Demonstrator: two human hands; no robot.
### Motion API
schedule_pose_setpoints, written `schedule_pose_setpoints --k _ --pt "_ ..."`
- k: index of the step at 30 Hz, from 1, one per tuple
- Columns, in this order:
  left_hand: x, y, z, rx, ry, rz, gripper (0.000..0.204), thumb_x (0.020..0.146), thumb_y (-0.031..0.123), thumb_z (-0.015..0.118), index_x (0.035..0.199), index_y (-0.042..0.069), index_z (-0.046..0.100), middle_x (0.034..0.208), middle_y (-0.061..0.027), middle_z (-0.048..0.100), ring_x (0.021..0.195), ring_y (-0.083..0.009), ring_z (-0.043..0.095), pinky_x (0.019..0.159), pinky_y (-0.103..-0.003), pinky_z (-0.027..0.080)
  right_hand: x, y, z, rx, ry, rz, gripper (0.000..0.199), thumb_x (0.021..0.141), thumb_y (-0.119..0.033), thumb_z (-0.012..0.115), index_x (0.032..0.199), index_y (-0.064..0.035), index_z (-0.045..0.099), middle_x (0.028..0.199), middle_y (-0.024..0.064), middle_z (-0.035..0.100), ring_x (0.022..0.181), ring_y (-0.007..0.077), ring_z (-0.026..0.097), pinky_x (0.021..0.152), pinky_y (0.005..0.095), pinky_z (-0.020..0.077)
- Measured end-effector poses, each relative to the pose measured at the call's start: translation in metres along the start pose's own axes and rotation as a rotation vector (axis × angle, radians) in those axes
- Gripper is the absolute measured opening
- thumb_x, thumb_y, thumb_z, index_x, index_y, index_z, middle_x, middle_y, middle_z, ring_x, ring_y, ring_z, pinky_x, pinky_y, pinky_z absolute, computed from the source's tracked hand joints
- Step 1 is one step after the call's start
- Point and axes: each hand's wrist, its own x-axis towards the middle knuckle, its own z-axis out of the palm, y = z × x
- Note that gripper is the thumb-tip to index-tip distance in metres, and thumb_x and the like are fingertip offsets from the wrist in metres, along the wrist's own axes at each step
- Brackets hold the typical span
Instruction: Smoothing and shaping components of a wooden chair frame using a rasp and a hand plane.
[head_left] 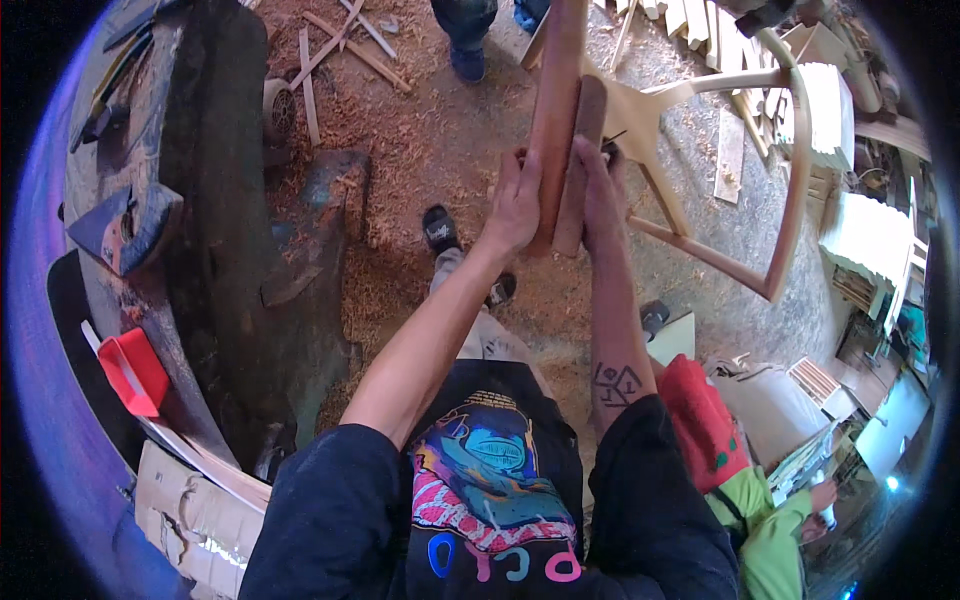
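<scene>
A long reddish-brown wooden board (556,110) stretches away from me at the upper middle. My left hand (514,205) is closed round its left edge, fingertips curled behind it. Against the board's right side lies a shorter, darker wooden block with rounded ends, which looks like a hand plane (577,190). My right hand (602,195) grips this block from the right, thumb along its side. A thin dark piece sticks out beside my right fingers, which are partly hidden. Just beyond, to the right, stands a pale, curved wooden frame (798,160), like part of a chair.
A dark, heavy bench (225,200) runs along the left, with a blue-grey tool (130,225) and a red plastic piece (135,372) near it. Shavings and wood strips (355,55) litter the floor. Another person's legs (466,35) show ahead; a person in green (775,545) is at lower right.
</scene>
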Motion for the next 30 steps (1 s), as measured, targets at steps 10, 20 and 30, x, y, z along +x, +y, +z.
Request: schedule_pose_setpoints --k 10,20,30 --pt "0.000 -0.003 0.000 -0.178 -0.033 -0.003 0.045 0.101 0.041 0.029 0.116 0.001 0.042 0.108 -0.0179 0.053 0.104 -0.0286 0.050 0.093 -0.037 0.037 -0.148 0.043 -0.018 -0.029 0.039 0.109 0.059 0.087 -0.026 0.063 0.133 -0.0012 0.034 0.121 0.0130 0.048 0.113 0.0208 0.045 0.098 0.0314 0.0351" --pt "0.017 0.002 0.004 0.015 -0.012 -0.002 0.062 0.097 0.051 0.023 0.117 -0.003 0.045 0.117 -0.0313 0.048 0.115 -0.0452 0.045 0.097 -0.048 0.033 -0.025 -0.010 -0.006 -0.056 0.032 0.047 0.055 0.087 -0.031 0.063 0.126 0.0020 0.042 0.115 0.0118 0.053 0.104 0.0195 0.049 0.094 0.0308 0.0377" --pt "0.019 0.004 0.004 0.009 0.003 -0.034 0.060 0.096 0.054 0.024 0.114 0.000 0.046 0.118 -0.0269 0.051 0.115 -0.0440 0.046 0.097 -0.048 0.032 -0.007 -0.004 0.003 -0.007 -0.024 -0.054 0.057 0.087 -0.033 0.062 0.126 0.0028 0.042 0.119 0.0118 0.051 0.107 0.0197 0.049 0.094 0.0310 0.0381"
